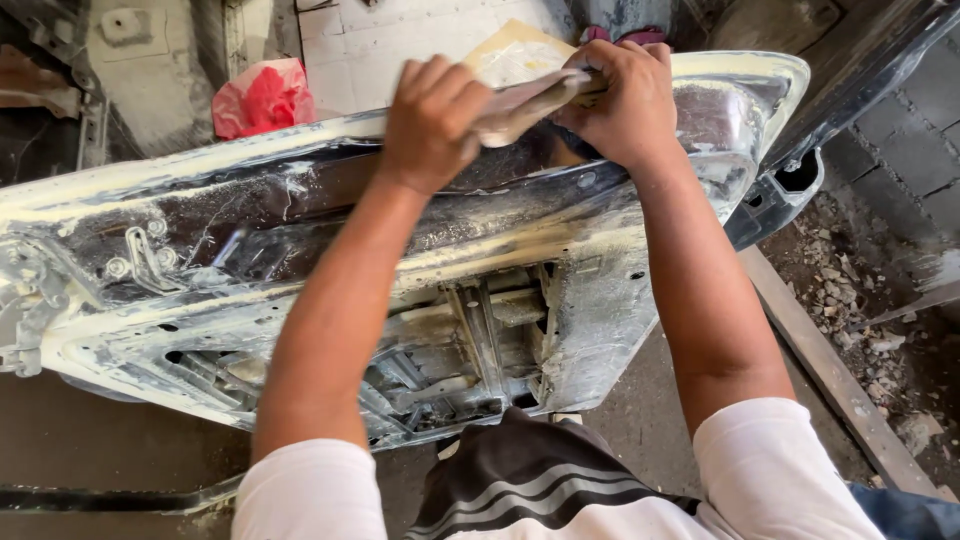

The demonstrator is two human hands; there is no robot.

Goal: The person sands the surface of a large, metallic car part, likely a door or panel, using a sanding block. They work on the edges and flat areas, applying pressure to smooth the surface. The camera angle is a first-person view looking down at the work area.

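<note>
The dusty, filler-smeared metal car door panel (560,250) is blocking the middle; a crumpled red plastic bag (262,96) is sitting behind it, while the rubble-strewn floor (860,290) is lying open rightward.

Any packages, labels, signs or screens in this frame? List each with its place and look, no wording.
Red plastic bag: on the floor beyond the car door panel, upper left; crumpled, red with pale patches.
Tan cardboard sheet: behind the panel's top edge, between the left hand and right hand; flat, beige, partly hidden.
No labels, signs or screens show.
</note>
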